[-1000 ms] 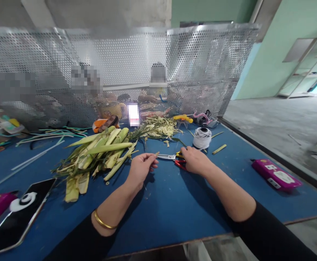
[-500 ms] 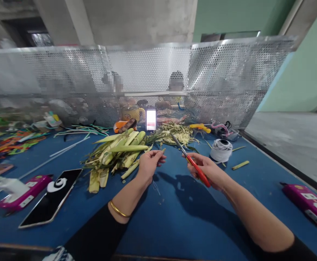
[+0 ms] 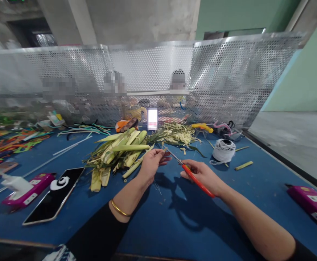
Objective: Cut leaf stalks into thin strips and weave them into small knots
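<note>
My left hand (image 3: 155, 161) is closed in a pinch on a small yellow-green plant piece, mostly hidden by the fingers. My right hand (image 3: 202, 175) grips red-handled scissors (image 3: 193, 175). Their blades point up and left, with the tips close to the left fingertips. Fine pale threads (image 3: 157, 185) lie on the table below the left hand. Just left of that hand is a pile of green corn husks (image 3: 123, 148). Beyond both hands sits a heap of thin shredded husk strips (image 3: 178, 134).
On the blue table (image 3: 158, 224), a white string spool (image 3: 223, 150) and a cut stalk piece (image 3: 243, 165) lie right. A phone (image 3: 53, 197) and a purple power strip (image 3: 29, 190) are left; another purple power strip (image 3: 312, 204) is far right. A perforated metal screen (image 3: 147, 65) stands behind.
My right hand has brought the scissors left, so their tips now meet the left fingertips. My left hand stays almost in place. The view has shifted slightly.
</note>
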Demonstrator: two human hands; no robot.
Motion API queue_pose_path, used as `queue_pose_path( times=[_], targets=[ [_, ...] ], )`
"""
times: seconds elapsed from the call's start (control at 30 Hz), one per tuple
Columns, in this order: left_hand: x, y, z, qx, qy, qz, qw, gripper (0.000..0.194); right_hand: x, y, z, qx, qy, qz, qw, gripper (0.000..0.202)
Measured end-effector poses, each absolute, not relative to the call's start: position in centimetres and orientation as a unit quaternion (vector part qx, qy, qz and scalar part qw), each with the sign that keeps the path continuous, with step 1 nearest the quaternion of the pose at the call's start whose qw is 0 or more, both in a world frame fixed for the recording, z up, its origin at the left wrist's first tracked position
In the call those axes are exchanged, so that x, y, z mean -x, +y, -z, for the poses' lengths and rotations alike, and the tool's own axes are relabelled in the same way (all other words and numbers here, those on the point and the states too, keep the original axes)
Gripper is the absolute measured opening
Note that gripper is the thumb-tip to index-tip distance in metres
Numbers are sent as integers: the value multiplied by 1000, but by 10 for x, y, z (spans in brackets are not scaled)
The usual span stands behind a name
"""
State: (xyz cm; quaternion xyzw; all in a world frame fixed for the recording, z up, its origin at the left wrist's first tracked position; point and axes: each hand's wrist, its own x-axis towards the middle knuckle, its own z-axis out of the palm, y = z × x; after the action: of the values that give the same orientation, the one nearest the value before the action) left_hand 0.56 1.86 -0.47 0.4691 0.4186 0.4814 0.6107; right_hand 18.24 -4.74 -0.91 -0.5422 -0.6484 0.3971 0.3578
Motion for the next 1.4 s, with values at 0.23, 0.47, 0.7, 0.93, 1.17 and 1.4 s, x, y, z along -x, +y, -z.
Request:
queue_pose_path(
  times=[0.23, 0.47, 0.7, 0.93, 1.17, 1.4],
  targets=[
    [-5, 18, 6, -481, 417, -471, 611, 9, -184, -44, 15, 527, -654, -393, 376, 31],
    [-5, 18, 7, -487, 422, -468, 604, 12, -184, -44, 17, 543, -658, -370, 367, 31],
    [-7, 18, 6, -481, 419, -472, 608, 10, -182, -46, 14, 541, -660, -378, 358, 28],
    [-6, 20, 7, -485, 416, -471, 608, 10, -180, -45, 15, 548, -650, -387, 357, 27],
    [-5, 20, 7, -499, 405, -470, 604, 19, -176, -45, 17, 557, -644, -379, 363, 34],
    [-2, 20, 5, -467, 388, -487, 628, 25, -178, -42, 19, 565, -610, -386, 399, 47]
  ],
)
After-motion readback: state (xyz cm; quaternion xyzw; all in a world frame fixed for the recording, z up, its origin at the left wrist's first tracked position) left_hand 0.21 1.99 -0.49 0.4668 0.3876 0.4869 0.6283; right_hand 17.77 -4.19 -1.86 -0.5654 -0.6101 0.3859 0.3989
